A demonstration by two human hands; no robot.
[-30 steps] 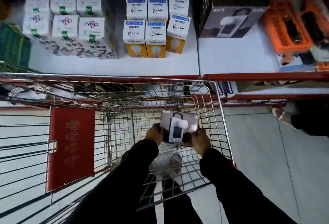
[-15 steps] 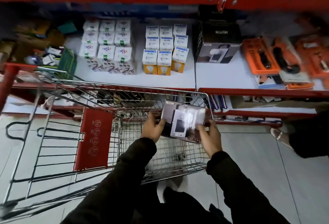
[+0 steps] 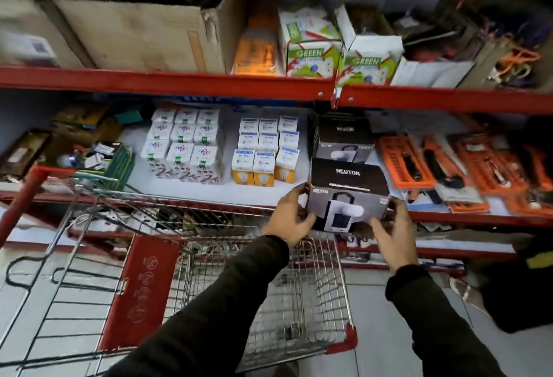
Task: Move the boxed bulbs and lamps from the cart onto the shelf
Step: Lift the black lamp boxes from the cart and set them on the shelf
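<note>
I hold a black and grey Neuton lamp box point(image 3: 348, 191) between both hands, at the front edge of the white shelf point(image 3: 182, 194). My left hand point(image 3: 291, 218) grips its left side and my right hand point(image 3: 392, 231) its lower right corner. A second Neuton box point(image 3: 344, 140) stands on the shelf just behind it. Left of that are stacked white-and-orange bulb boxes point(image 3: 266, 155) and a block of white bulb boxes point(image 3: 185, 146). The wire cart point(image 3: 263, 296) sits below my arms; its basket looks bare where visible.
Orange blister-packed tools point(image 3: 466, 164) lie on the shelf to the right. The red-edged upper shelf point(image 3: 167, 80) carries a cardboard carton and green-and-white boxes point(image 3: 311, 47). Mixed clutter fills the shelf's left end point(image 3: 74, 143). Another person's foot point(image 3: 463, 290) is on the floor at right.
Both hands lifted the lamp box out of the cart basket and up to the shelf edge. My view tilted upward, bringing the upper shelf into sight.
</note>
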